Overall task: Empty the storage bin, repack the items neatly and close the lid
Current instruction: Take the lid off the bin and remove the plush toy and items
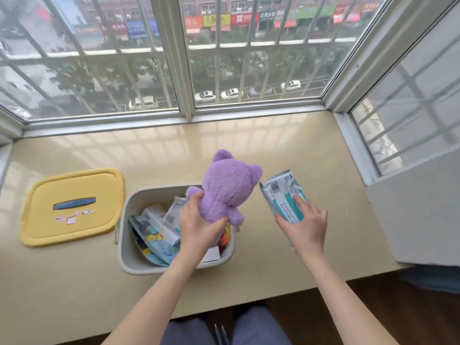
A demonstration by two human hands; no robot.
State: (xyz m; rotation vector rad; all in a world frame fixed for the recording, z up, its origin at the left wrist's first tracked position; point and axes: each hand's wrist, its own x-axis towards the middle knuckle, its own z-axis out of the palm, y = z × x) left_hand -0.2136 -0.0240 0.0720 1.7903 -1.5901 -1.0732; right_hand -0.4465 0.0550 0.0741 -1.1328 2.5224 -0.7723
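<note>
Grey plastic storage bin (129,235) stands open near the front edge of the beige sill (249,145), holding a jumble of white boxes (159,220), a blue patterned packet (159,247) and an orange item (225,236) at its right wall. Its yellow lid (71,207) lies flat on the sill just left of the bin, apart from it, with a dark handle slot and small stickers on top. Your left hand (199,230) has its fingers wrapped around the lower body of a purple plush toy (227,188), held upright above the bin's right half, its back toward you. Your right hand (305,226) has its fingers closed over a white-and-teal wipes pack (282,197), held just right of the bin. Barred windows (224,58) enclose the sill on three sides, overlooking a street with parked cars.
</note>
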